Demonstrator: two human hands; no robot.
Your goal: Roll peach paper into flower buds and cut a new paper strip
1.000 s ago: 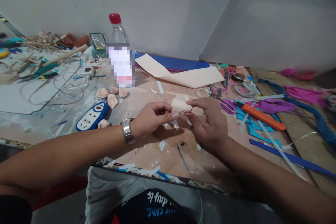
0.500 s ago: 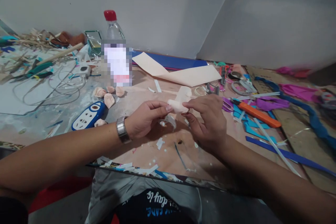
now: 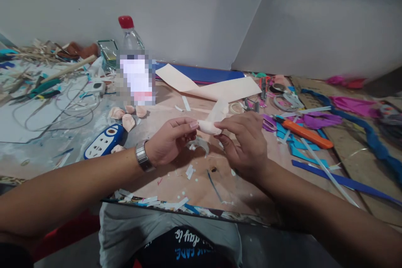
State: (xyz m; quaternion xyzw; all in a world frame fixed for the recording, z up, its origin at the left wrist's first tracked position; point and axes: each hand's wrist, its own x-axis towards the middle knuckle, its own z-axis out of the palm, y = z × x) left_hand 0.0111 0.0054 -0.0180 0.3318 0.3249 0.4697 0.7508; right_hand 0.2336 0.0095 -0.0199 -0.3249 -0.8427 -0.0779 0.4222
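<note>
Between my two hands is a pale cream strip [image 3: 210,126] of thin, soft-looking material, its lower part rolled and its free end rising behind. My left hand [image 3: 169,139] pinches the roll's left end between thumb and fingers. At the other end, my right hand [image 3: 243,139] grips it with thumb and forefinger. A clear curved piece [image 3: 201,145], perhaps a ring of tape, lies on the table below the roll. Several small folded cream pieces [image 3: 128,121] rest to the left, beside a blue and white power strip [image 3: 103,141].
Behind my hands lie a folded cream sheet [image 3: 226,91] and a blue board [image 3: 204,73]. A bottle with a red cap [image 3: 126,22] stands back left. To the right are an orange utility knife [image 3: 304,132] and blue strips [image 3: 342,179]; green-handled pliers [image 3: 45,88] lie left.
The rolled part of the cream strip has tilted slightly and looks narrower at its left end. My fingers have shifted a little on it. The whole view has moved slightly.
</note>
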